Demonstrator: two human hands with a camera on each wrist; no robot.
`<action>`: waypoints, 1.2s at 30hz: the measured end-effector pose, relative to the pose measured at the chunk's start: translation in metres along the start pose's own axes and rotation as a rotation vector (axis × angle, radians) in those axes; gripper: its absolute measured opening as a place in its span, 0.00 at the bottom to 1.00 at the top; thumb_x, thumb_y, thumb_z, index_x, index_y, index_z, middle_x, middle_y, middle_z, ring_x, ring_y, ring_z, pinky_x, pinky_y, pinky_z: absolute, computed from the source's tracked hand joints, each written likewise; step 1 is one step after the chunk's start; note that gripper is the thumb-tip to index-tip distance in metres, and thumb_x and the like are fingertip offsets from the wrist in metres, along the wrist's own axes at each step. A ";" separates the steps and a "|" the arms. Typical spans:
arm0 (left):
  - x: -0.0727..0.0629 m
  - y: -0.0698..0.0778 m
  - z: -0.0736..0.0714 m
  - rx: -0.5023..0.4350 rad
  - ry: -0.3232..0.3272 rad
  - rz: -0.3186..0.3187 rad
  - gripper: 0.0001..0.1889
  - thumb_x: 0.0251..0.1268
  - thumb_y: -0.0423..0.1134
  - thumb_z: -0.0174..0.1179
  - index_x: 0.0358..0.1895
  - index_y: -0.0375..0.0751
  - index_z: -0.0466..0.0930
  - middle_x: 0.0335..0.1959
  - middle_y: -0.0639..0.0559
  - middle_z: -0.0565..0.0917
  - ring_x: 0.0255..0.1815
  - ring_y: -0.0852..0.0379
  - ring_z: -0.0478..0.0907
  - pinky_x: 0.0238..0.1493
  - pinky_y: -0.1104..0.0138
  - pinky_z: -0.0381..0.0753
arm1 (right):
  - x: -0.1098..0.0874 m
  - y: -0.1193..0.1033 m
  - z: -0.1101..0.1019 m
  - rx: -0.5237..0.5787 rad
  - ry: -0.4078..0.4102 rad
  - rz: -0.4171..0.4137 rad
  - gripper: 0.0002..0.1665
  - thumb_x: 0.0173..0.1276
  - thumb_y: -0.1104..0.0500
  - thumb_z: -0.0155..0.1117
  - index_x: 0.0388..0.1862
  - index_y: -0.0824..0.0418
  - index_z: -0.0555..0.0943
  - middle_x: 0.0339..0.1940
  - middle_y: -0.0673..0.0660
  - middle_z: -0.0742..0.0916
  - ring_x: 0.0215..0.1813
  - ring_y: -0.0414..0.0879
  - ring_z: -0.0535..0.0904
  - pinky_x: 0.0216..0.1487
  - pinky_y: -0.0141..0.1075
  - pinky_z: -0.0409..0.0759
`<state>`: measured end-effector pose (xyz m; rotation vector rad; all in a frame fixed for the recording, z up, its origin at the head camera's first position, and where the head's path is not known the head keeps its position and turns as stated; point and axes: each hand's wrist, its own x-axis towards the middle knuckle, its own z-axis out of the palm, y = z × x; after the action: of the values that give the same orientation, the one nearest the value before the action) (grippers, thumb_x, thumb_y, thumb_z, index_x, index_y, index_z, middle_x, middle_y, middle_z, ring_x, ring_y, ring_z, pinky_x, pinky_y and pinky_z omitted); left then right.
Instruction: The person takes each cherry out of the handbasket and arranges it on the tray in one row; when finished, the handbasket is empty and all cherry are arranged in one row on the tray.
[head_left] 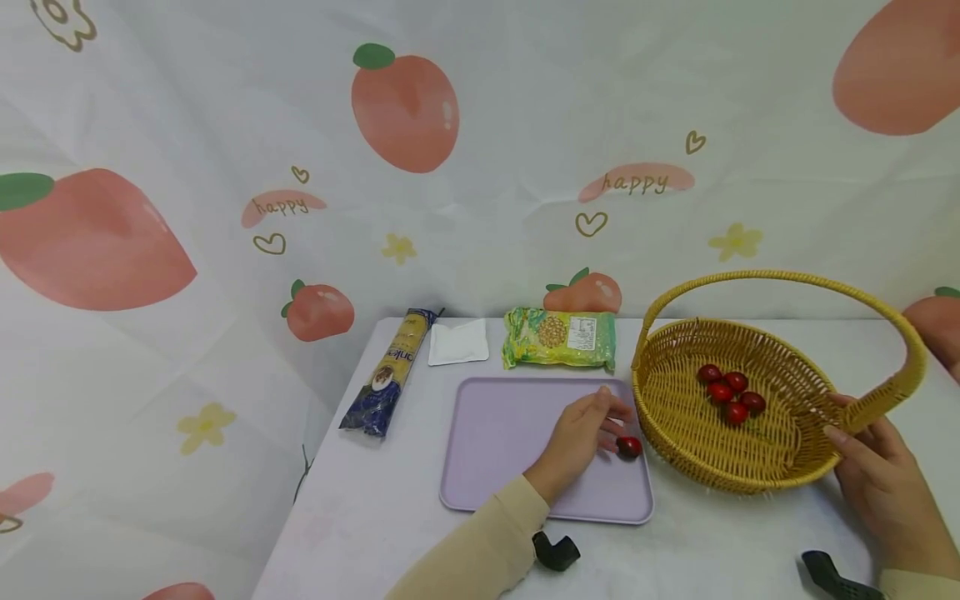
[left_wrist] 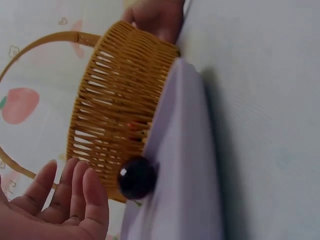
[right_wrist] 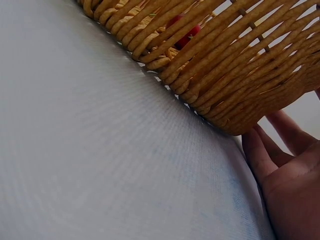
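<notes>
My left hand [head_left: 576, 440] is over the right part of a lilac tray [head_left: 495, 442], its fingers loosely bent and holding nothing. Beside the fingertips, a dark red cherry [head_left: 628, 447] lies at the tray's right edge; in the left wrist view a small gap separates the cherry [left_wrist: 137, 177] from the fingers. My right hand [head_left: 885, 475] grips the right rim of a yellow wicker basket [head_left: 697, 462], thumb on the rim near the handle's foot. Several red cherries [head_left: 718, 392] are grouped inside the basket. Through the weave, the right wrist view shows some red fruit [right_wrist: 184, 32].
Behind the tray lie a green and yellow packet [head_left: 558, 339] and a white square sachet [head_left: 459, 342]. A blue and gold packet [head_left: 390, 371] lies to the left. The basket's tall handle [head_left: 780, 277] arches above it. A printed cloth [head_left: 480, 225] hangs behind the table.
</notes>
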<state>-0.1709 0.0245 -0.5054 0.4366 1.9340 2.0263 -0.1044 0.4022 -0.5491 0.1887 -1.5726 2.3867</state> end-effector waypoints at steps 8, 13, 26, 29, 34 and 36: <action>0.007 0.033 0.015 -0.025 -0.128 0.061 0.34 0.93 0.59 0.37 0.63 0.32 0.84 0.54 0.48 0.89 0.49 0.54 0.87 0.47 0.58 0.89 | -0.003 -0.001 -0.002 -0.012 0.026 0.001 0.31 0.84 0.79 0.43 0.81 0.66 0.71 0.78 0.48 0.72 0.74 0.36 0.65 0.63 0.21 0.70; 0.018 0.051 0.027 0.019 -0.205 0.088 0.32 0.94 0.56 0.35 0.66 0.33 0.82 0.56 0.51 0.88 0.52 0.55 0.87 0.49 0.59 0.89 | -0.002 -0.002 -0.003 -0.016 0.037 0.010 0.32 0.84 0.78 0.44 0.82 0.65 0.70 0.78 0.48 0.72 0.75 0.36 0.65 0.62 0.21 0.70; 0.061 0.058 0.071 0.083 -0.310 0.071 0.30 0.94 0.56 0.37 0.70 0.39 0.81 0.55 0.61 0.87 0.51 0.63 0.86 0.44 0.63 0.88 | 0.001 -0.003 0.000 0.001 0.029 0.010 0.31 0.84 0.78 0.45 0.82 0.65 0.70 0.78 0.48 0.73 0.75 0.36 0.67 0.64 0.21 0.70; 0.071 0.059 0.084 0.116 -0.321 0.039 0.27 0.94 0.54 0.39 0.69 0.39 0.82 0.54 0.62 0.87 0.48 0.66 0.85 0.42 0.65 0.87 | 0.001 -0.003 0.000 0.002 0.010 -0.010 0.31 0.84 0.79 0.43 0.82 0.67 0.70 0.78 0.49 0.75 0.75 0.37 0.67 0.64 0.22 0.70; 0.089 0.060 0.101 0.163 -0.336 -0.007 0.27 0.95 0.53 0.39 0.70 0.41 0.81 0.54 0.63 0.87 0.47 0.66 0.85 0.41 0.67 0.86 | 0.001 -0.002 0.000 -0.006 -0.003 -0.013 0.31 0.84 0.79 0.43 0.82 0.67 0.69 0.76 0.50 0.75 0.74 0.38 0.67 0.64 0.22 0.71; 0.096 0.057 0.105 0.160 -0.342 -0.019 0.25 0.95 0.51 0.40 0.70 0.40 0.81 0.54 0.63 0.87 0.47 0.66 0.85 0.41 0.67 0.86 | 0.001 -0.001 0.001 -0.014 -0.001 -0.010 0.31 0.84 0.78 0.43 0.82 0.68 0.69 0.76 0.50 0.74 0.74 0.38 0.67 0.65 0.23 0.71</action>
<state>-0.2144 0.1572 -0.4426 0.7459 1.8799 1.6613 -0.1051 0.4022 -0.5476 0.1940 -1.5849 2.3678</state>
